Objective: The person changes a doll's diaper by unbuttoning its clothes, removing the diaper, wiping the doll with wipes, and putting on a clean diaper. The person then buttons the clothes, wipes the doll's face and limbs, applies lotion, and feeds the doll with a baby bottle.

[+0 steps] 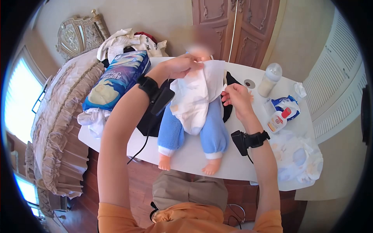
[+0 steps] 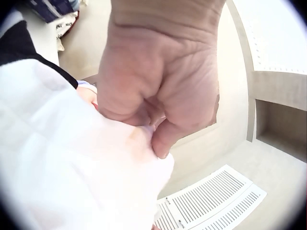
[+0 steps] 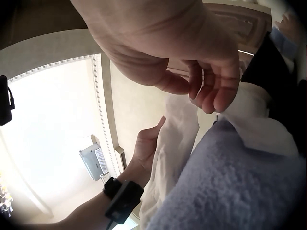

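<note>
A baby doll [image 1: 215,134] in blue trousers with white cuffs lies on its back, bare feet towards me. Over its middle, a white diaper [image 1: 190,103] with faint coloured prints is spread out and raised, hiding most of the torso. My left hand [image 1: 182,66] pinches the diaper's upper edge near the doll's head; the left wrist view shows thumb and fingers closed on the white material. On the other side, my right hand [image 1: 239,99] pinches a white corner of the diaper, and its thumb and fingertips meet there in the right wrist view.
A white table [image 1: 147,153] bears black cloth [image 1: 149,122] under the doll. Left stands a blue diaper pack [image 1: 116,79]. Right are a baby bottle [image 1: 269,80], a blue-and-white wipes pack [image 1: 286,105], a red-capped bottle [image 1: 278,120] and crumpled printed white material [image 1: 299,159].
</note>
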Demonstrator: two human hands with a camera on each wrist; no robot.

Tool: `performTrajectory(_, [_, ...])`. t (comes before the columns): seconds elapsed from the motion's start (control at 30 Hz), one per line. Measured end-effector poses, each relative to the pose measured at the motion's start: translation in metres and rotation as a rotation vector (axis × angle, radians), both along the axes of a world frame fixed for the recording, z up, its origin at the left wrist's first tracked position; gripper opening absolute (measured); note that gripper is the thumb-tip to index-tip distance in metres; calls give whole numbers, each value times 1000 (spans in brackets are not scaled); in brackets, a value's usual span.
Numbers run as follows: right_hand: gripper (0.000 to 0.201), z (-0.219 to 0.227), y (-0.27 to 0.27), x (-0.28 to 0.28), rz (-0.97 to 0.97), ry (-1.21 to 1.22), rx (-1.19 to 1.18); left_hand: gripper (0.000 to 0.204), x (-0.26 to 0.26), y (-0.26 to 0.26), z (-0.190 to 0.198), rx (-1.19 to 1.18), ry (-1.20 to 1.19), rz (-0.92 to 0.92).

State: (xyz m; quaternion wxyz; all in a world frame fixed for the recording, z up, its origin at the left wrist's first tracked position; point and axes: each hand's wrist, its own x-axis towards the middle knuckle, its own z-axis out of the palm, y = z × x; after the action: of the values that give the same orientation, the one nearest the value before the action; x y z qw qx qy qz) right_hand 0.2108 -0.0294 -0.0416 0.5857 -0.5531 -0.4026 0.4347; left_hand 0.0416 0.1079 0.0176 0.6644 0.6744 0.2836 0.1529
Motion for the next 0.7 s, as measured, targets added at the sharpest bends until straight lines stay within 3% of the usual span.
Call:
performTrajectory(0.07, [14,-2,1,-1,32,30,7,11,-3,-2,0,-94,-104,40])
performTrajectory(0.13, [13,-2,2,-3,11,16,9,10,-5,14,-12,113,157,140])
performTrajectory(0.17, [13,-1,3,-3,-8,-2,13,10,-6,22,-18,113,145,149])
performTrajectory(0.23, [13,2,1,0,-49,-18,15,13,-1,41,-33,635,301,19])
performTrajectory(0.27, [13,2,-1,3,-100,-19,12,37,15,63,-45,626,630,39])
performTrajectory(0.3, [13,2,-3,6,-97,-31,12,37,22,43,-30,624,620,45])
performTrajectory(0.37, [12,-1,-4,14,-89,16,12,16,29,-16,14,644,799,307])
performTrajectory(0.5, [14,-10,4,6,-78,-25,30,20,37,-1,0,774,612,227])
performTrajectory(0.57, [15,-17,9,3,-45,-424,418,15,37,8,-1,469,315,-25])
performTrajectory(0.6, [15,-15,8,4,3,-426,407,15,35,9,-2,476,315,-21])
performTrajectory(0.63, [15,-12,7,6,5,-424,415,11,30,9,-4,379,104,-138])
performTrajectory(0.67, [14,-10,6,9,89,-254,320,10,27,9,-6,279,-105,-254])
performTrajectory(0.7, [13,-9,5,12,173,-86,224,10,24,5,-5,286,-102,-251])
